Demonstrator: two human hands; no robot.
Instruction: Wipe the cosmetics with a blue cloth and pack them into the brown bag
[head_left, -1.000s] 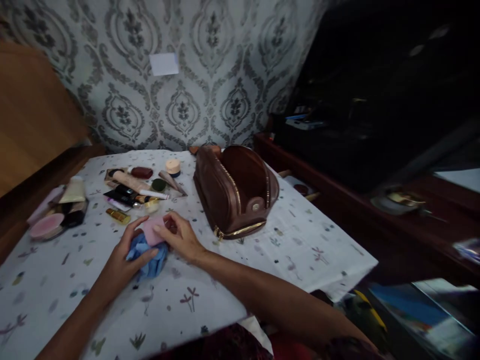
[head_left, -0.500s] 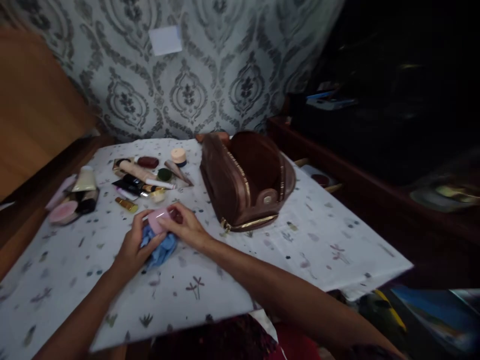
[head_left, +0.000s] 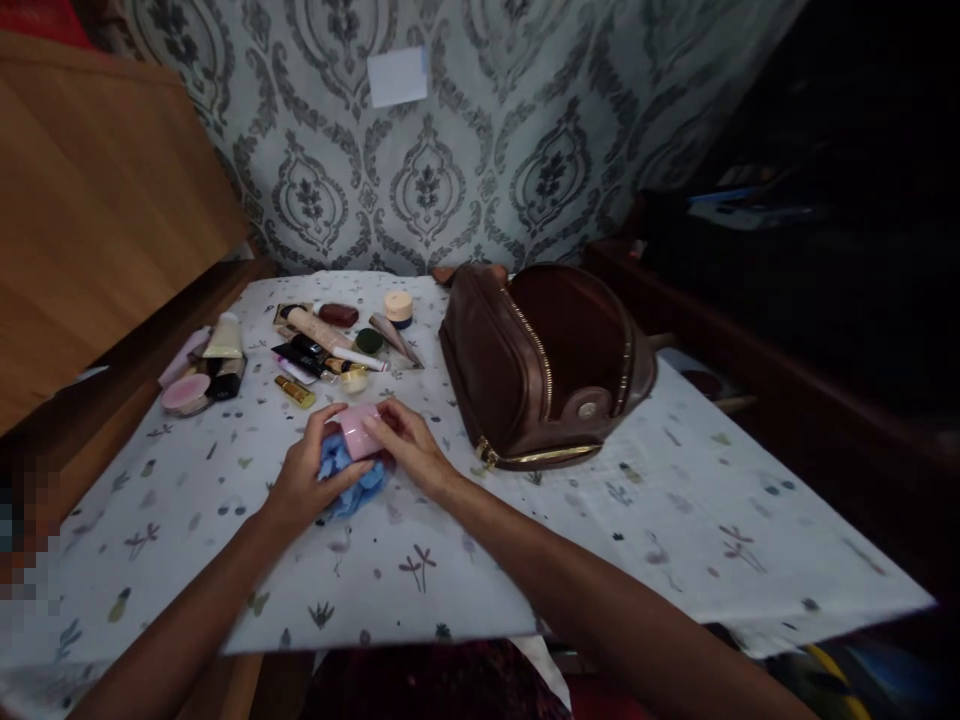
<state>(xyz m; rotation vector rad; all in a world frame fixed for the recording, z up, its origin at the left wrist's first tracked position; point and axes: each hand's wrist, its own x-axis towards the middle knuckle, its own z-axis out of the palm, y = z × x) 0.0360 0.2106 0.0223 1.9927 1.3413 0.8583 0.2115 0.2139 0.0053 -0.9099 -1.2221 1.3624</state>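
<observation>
Between my two hands is a small pink jar (head_left: 360,431), held just above the table. My left hand (head_left: 310,462) closes on its left side, thumb beneath it and fingers around the top. On its right side my right hand (head_left: 411,445) grips it with the thumb across the front. A crumpled blue cloth (head_left: 349,492) lies under the jar, touching my left hand; part of it is hidden by the fingers. To the right of my hands stands a brown cosmetic bag (head_left: 491,365), its zip open and its dark inside showing.
Beyond my hands lies a cluster of makeup, with a gold lipstick tube (head_left: 295,391), a cream-lidded jar (head_left: 398,308) and a dark red bottle (head_left: 337,315). At the left are a pink compact (head_left: 186,393) and a pale tube (head_left: 224,337). A patterned cloth (head_left: 480,590) covers the table.
The view has swung left, so everything sits further right. Both hands still hold the pink jar over the blue cloth, with the fingers slightly shifted around it.
</observation>
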